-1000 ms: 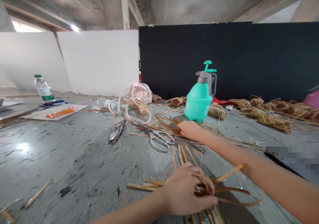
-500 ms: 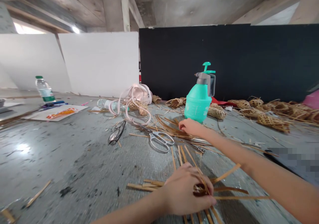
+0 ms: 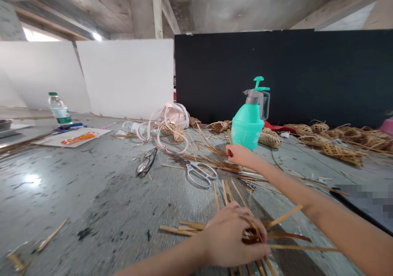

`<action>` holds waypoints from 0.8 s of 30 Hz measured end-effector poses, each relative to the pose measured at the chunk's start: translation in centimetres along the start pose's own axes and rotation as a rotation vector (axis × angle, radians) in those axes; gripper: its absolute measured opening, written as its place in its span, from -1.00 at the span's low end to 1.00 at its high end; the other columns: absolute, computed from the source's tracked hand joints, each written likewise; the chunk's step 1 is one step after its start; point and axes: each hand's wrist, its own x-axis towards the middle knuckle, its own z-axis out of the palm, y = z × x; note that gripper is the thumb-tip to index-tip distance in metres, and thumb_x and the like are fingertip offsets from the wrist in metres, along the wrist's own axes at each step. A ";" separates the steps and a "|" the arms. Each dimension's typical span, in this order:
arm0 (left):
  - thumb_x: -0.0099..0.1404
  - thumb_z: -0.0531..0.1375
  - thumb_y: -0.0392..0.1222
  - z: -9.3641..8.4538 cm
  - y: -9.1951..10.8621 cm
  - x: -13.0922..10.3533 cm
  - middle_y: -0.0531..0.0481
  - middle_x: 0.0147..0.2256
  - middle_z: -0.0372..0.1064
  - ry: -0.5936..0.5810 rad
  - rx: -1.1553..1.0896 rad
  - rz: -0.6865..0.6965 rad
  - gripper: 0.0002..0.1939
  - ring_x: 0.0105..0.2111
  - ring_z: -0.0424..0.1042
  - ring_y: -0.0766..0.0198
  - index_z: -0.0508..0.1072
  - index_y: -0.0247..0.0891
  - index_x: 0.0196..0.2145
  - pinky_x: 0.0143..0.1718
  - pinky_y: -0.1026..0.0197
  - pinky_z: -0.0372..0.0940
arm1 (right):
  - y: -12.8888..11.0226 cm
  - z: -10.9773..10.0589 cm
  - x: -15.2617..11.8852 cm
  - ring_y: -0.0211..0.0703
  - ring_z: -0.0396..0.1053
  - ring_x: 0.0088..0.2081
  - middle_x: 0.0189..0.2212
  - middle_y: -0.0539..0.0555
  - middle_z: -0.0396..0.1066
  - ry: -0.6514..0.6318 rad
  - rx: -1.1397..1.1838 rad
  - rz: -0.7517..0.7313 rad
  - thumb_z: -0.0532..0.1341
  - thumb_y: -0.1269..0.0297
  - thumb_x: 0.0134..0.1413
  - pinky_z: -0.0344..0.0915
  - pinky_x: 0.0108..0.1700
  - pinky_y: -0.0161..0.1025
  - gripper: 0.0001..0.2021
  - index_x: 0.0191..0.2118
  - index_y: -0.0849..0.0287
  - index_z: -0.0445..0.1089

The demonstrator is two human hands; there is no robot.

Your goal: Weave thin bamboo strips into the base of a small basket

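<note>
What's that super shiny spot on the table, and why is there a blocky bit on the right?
Head view: a white glare spot at the left of the gray table, probably reflected light; head view: square blocks blur out whatever is at the right edge; head view: a soft shadow darkens the table just right of the left hand.

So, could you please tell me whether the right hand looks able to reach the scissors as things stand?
Probably yes: the scissors lie close to the right hand, handles uncovered, with nothing tall between them. That hand seems to grip a strip, so it may need to let go first.
</note>
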 end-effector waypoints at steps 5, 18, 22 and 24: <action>0.15 0.22 -0.16 -0.1 -0.1 0.1 0.14 -0.41 0.44 -0.003 -0.005 -0.005 -0.89 -0.27 0.38 0.32 0.41 -0.24 -0.45 -0.09 0.28 0.08 | 1.3 -1.0 0.5 -0.14 0.34 -0.19 -0.11 0.10 0.30 -0.017 0.086 -0.029 0.10 0.24 0.15 0.32 -0.20 -0.10 -0.75 -0.07 0.20 0.28; 0.17 0.21 -0.17 0.0 0.1 0.0 0.11 -0.38 0.47 0.005 0.033 0.006 -0.89 -0.26 0.39 0.33 0.43 -0.26 -0.43 -0.07 0.30 0.08 | 4.8 1.1 1.2 -0.13 0.32 -0.16 -0.07 0.11 0.28 0.024 -0.003 0.168 0.10 0.25 0.16 0.30 -0.17 -0.08 -0.75 -0.06 0.17 0.27; 0.14 0.23 -0.16 -0.1 0.1 0.0 0.12 -0.37 0.48 0.000 0.011 -0.011 -0.90 -0.22 0.37 0.31 0.43 -0.24 -0.44 -0.08 0.30 0.11 | 5.5 1.6 0.9 -0.15 0.32 -0.17 -0.08 0.11 0.29 0.000 0.005 0.141 0.09 0.25 0.16 0.30 -0.17 -0.09 -0.77 -0.07 0.16 0.28; 0.13 0.24 -0.17 -0.2 0.1 0.1 0.11 -0.37 0.48 -0.012 0.012 -0.027 -0.90 -0.24 0.37 0.31 0.43 -0.25 -0.43 -0.09 0.30 0.12 | 5.5 1.4 0.8 -0.16 0.32 -0.17 -0.07 0.11 0.29 -0.003 0.022 0.107 0.08 0.25 0.17 0.29 -0.16 -0.10 -0.78 -0.08 0.14 0.29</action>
